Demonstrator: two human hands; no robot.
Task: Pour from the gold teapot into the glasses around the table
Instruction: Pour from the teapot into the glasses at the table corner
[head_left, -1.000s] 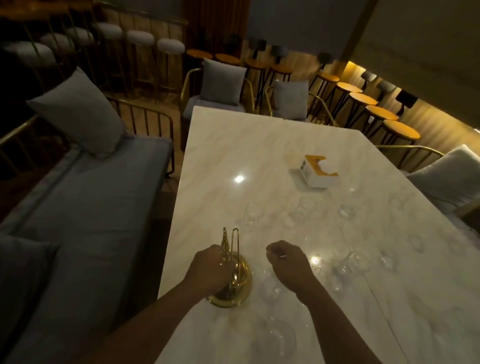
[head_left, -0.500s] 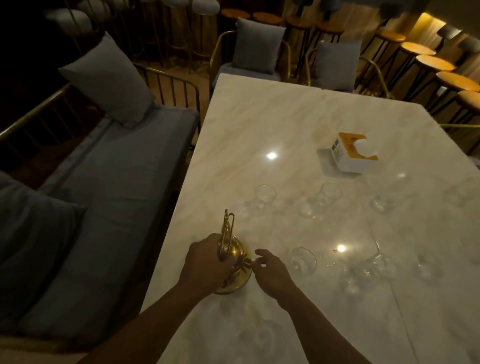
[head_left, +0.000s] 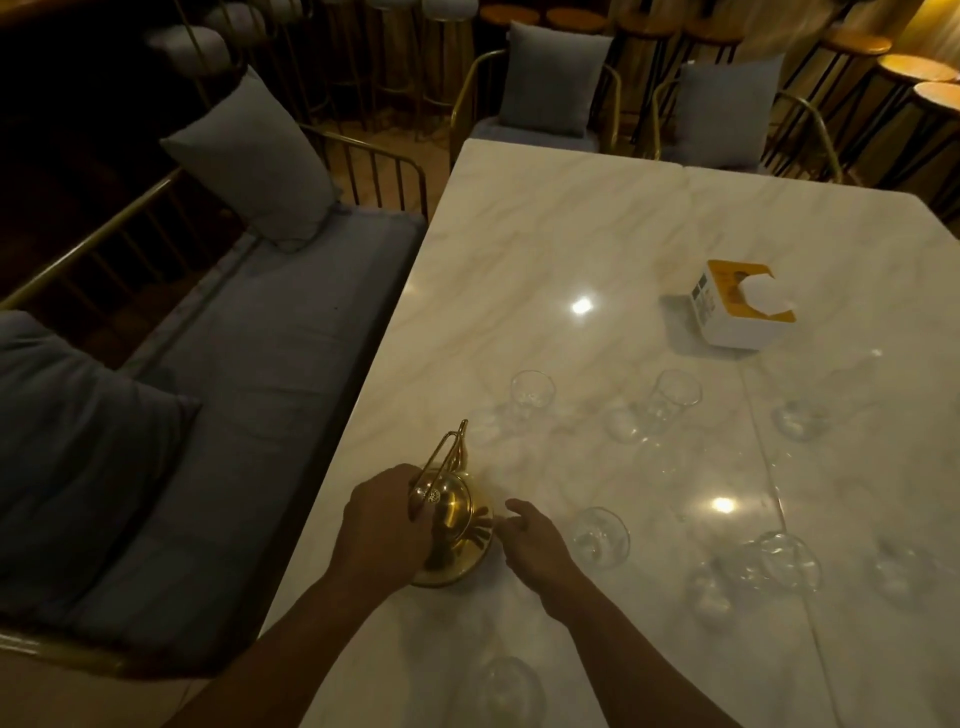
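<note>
- I am standing at a pale marble table (head_left: 597, 234) in a dim room, and two ceiling lights are reflecting off its glossy top.
- The gold teapot (head_left: 457, 525) is sitting on the table near its left edge, its tall handle rising toward the far end.
- My left hand (head_left: 382, 525) is wrapping around the teapot at the base of its handle, closed on it.
- My right hand (head_left: 535, 545) is resting just right of the teapot, fingers loosely spread, holding nothing; I cannot tell whether the fingertips are touching the pot.
- Clear glasses are standing scattered right of the teapot: the closest glass (head_left: 600, 535) is sitting just past my right hand, and a far glass (head_left: 531, 392) is standing beyond the teapot.
- A white and yellow tissue box (head_left: 737, 306) is sitting well beyond the teapot, to the right.
- A grey cushioned bench (head_left: 249, 374) with a gold rail is running along the teapot's left side, carrying a pillow (head_left: 249, 156).
- Two cushioned chairs and rows of stools are lining the far end.
</note>
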